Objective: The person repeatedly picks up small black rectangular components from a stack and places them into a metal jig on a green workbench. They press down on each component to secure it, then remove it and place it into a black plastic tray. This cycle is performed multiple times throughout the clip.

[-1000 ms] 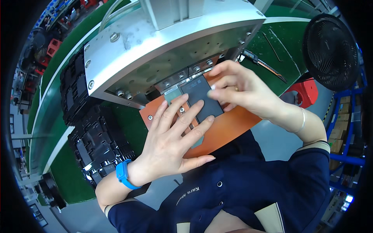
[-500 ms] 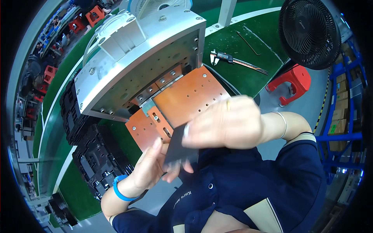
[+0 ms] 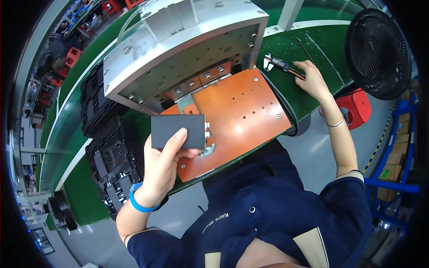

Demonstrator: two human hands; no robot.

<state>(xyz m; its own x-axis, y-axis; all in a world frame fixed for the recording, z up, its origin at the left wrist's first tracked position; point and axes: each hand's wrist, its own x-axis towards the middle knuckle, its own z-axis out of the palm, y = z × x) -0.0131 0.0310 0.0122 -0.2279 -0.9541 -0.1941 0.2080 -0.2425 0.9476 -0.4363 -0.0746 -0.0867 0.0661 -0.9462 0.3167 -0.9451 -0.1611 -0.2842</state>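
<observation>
At about nine o'clock, stacked black moulded trays (image 3: 109,147) sit on the green desk (image 3: 286,49), within easy reach. The left hand (image 3: 163,167) pinches a dark grey rectangular block (image 3: 178,131) flat-side up, thumb over its lower edge, lifted off the orange fixture plate (image 3: 239,114) under the aluminium press housing (image 3: 178,53). Toward two o'clock, the right hand (image 3: 313,80) curls loosely over a digital caliper (image 3: 283,65) lying on the desk, fingers touching it.
</observation>
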